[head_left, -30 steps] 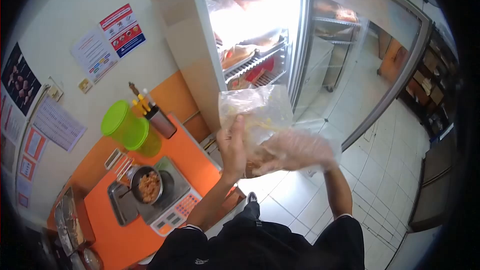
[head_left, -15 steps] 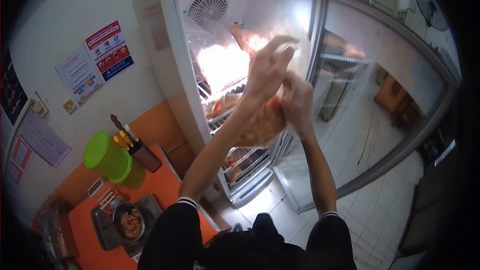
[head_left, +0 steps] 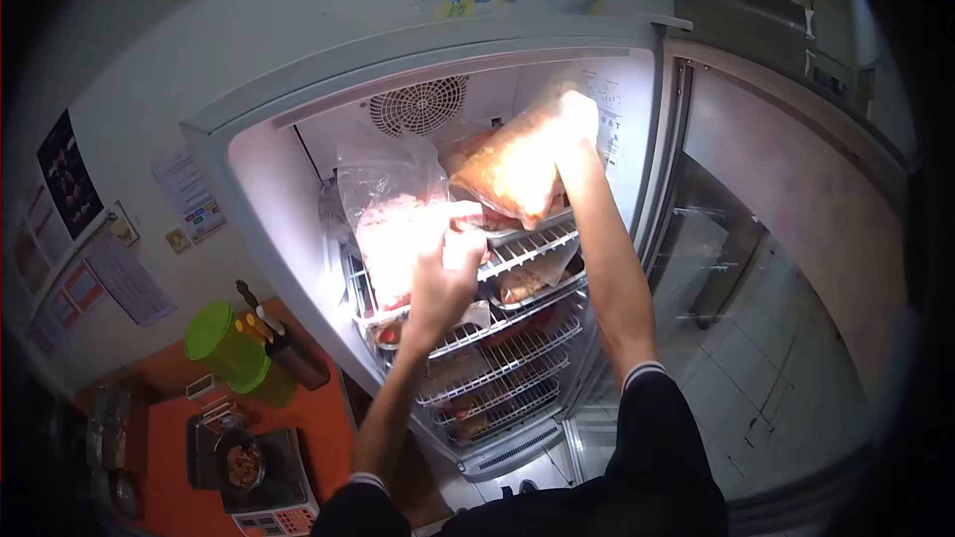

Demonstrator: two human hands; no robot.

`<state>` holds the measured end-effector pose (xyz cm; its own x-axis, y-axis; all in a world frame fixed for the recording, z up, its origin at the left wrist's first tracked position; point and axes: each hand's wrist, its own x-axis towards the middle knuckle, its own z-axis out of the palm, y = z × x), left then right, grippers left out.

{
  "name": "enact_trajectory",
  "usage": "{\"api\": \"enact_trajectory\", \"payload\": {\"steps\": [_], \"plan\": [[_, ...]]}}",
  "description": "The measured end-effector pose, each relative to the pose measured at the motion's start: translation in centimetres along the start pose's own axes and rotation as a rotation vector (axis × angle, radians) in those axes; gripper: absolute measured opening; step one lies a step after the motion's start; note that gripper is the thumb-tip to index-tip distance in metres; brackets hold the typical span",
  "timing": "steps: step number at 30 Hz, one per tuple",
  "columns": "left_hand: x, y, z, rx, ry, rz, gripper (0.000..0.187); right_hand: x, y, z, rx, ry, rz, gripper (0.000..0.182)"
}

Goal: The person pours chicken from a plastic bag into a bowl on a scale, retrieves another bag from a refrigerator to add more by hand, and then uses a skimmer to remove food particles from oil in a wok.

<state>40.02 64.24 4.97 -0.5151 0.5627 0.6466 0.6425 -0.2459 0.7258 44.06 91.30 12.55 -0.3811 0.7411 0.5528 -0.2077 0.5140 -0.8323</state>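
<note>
A clear plastic bag of orange-yellow food (head_left: 507,179) hangs at the upper shelf of the open upright fridge. My right hand (head_left: 575,124), washed out by the light, is closed around its gathered top. Beside it on the left, a clear bag of pale pink meat (head_left: 390,239) rests on the same wire shelf (head_left: 532,251). My left hand (head_left: 450,264) is just in front of this bag's right side, fingers loosely bent and apart from the thumb. Glare hides whether its fingertips touch the bag.
Lower wire racks (head_left: 507,350) carry more packed food. The glass door (head_left: 786,318) stands open on the right. At lower left, an orange counter (head_left: 164,457) bears a scale (head_left: 274,522) with a pan of food pieces (head_left: 242,465), green containers (head_left: 224,343) and a knife holder (head_left: 298,363).
Both hands were together at the bag's top; now they are apart, the left lower and to the left. The bag of orange-yellow food has moved up and into the fridge. My view has shifted closer.
</note>
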Motion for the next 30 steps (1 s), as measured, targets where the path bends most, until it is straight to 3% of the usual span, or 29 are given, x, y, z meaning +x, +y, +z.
{"api": "enact_trajectory", "payload": {"steps": [2, 3, 5, 10, 12, 14, 16, 19, 23, 27, 29, 30], "plan": [[-1.7, -2.5, 1.7, 0.036, -0.030, -0.024, 0.020, 3.0, 1.0, 2.2, -0.150, -0.048, 0.012, 0.023], [-2.1, -1.7, 2.3, 0.112, -0.026, 0.143, 0.019, 4.5, 1.9, 3.8, -0.226, -0.062, 0.008, 0.023], [-3.0, -1.3, 3.4, 0.126, -0.062, 0.026, 0.017, 6.8, 3.8, 6.3, -0.325, -0.063, 0.005, 0.024], [-2.9, -2.2, 5.1, 0.099, -0.050, 0.045, 0.013, 9.1, 7.8, 10.0, -0.369, -0.018, -0.016, 0.025], [-2.8, -2.9, 5.5, 0.100, -0.076, 0.025, 0.012, 9.8, 7.4, 9.5, -0.394, -0.186, -0.033, 0.026], [-2.7, -2.7, 5.8, 0.094, -0.090, 0.020, 0.012, 9.8, 6.1, 5.8, -0.537, -0.679, -0.077, 0.029], [-2.4, -2.2, 6.0, 0.097, -0.085, 0.056, 0.011, 8.5, 5.4, 3.6, -0.373, -0.819, -0.021, 0.031], [-2.5, -2.2, 6.5, 0.031, -0.080, 0.025, 0.011, 5.6, 3.3, 0.7, 0.154, -0.601, 0.114, 0.036], [-3.2, -1.8, 7.3, -0.004, -0.163, 0.053, 0.013, 1.3, -0.2, -1.3, 0.542, -0.408, 0.036, 0.042], [-4.8, 1.2, 8.8, -0.145, -0.366, 0.074, 0.024, -5.7, -1.8, -2.0, 0.616, -0.321, -0.050, 0.046], [-5.4, 1.0, 10.1, -0.102, -0.404, 0.164, 0.043, -12.8, -1.1, -2.0, 0.554, -0.306, -0.050, 0.046], [-5.7, 0.7, 10.9, -0.022, -0.322, 0.215, 0.048, -16.0, -0.4, -1.9, 0.527, -0.311, -0.035, 0.046]]}}
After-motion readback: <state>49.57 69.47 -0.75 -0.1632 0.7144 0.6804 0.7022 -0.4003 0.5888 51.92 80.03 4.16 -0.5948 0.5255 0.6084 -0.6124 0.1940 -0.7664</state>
